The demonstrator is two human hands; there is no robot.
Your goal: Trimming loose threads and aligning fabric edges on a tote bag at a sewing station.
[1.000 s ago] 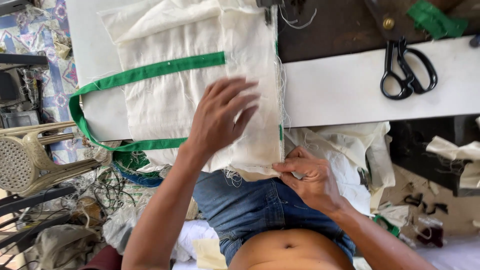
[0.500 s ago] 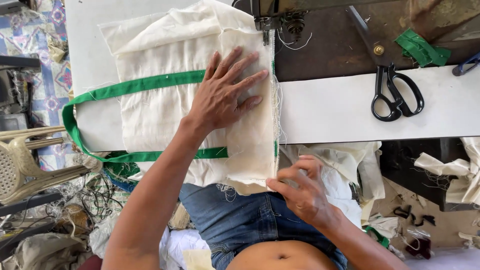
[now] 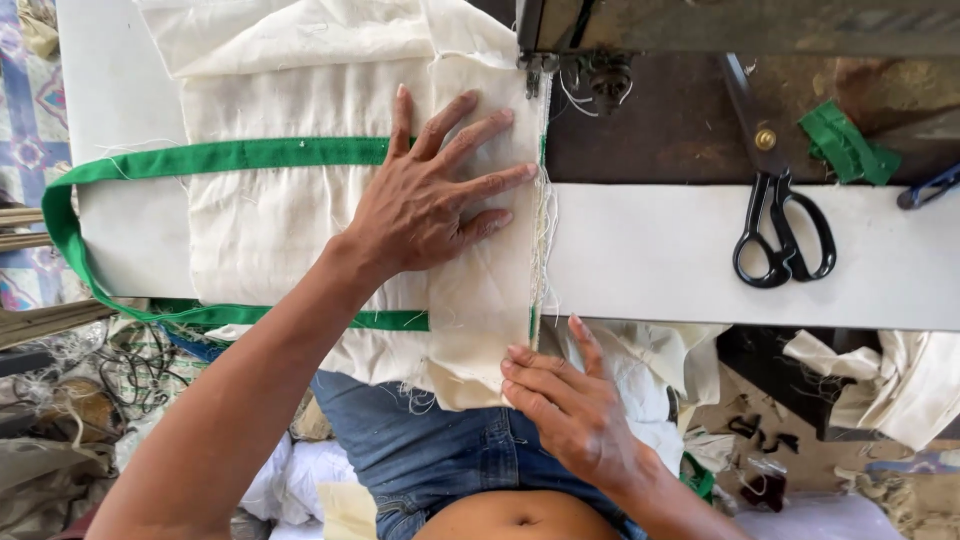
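A cream cloth bag (image 3: 280,210) with green straps (image 3: 230,156) lies across the white sewing table (image 3: 660,255). My left hand (image 3: 430,195) lies flat on the bag with fingers spread, pressing it down just left of the seam edge. That edge runs up under the sewing machine's presser foot (image 3: 535,70). My right hand (image 3: 565,400) pinches the lower edge of the bag where it hangs over the table's front.
Black scissors (image 3: 780,230) lie on the table to the right of the machine. A green fabric scrap (image 3: 845,140) sits on the dark machine bed. Cream cloth pieces (image 3: 880,380) and thread scraps litter the floor below. A green strap loop (image 3: 60,230) hangs off the left side.
My left hand has slid the bag forward toward the machine, so the seam edge now sits under the presser foot. My right hand has moved up to the bag's lower edge.
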